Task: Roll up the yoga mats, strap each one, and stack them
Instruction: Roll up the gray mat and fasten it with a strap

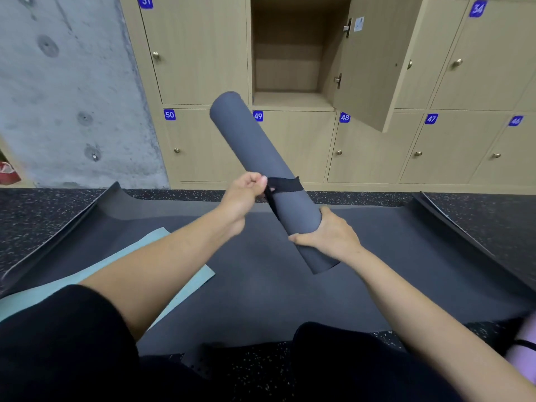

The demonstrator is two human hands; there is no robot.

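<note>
Lilac roll (523,361) — cut by the right edge; door label (358,24) (small, white) too tiny to read.

Bare forearms (162,271), bare hands (327,233), black legwear (58,343), perhaps leggings, over both knees

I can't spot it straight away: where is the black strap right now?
In the head view, near centre, the black strap circles the rolled grey mat; the left hand pinches its end, and the right hand grips the roll just below.
</note>
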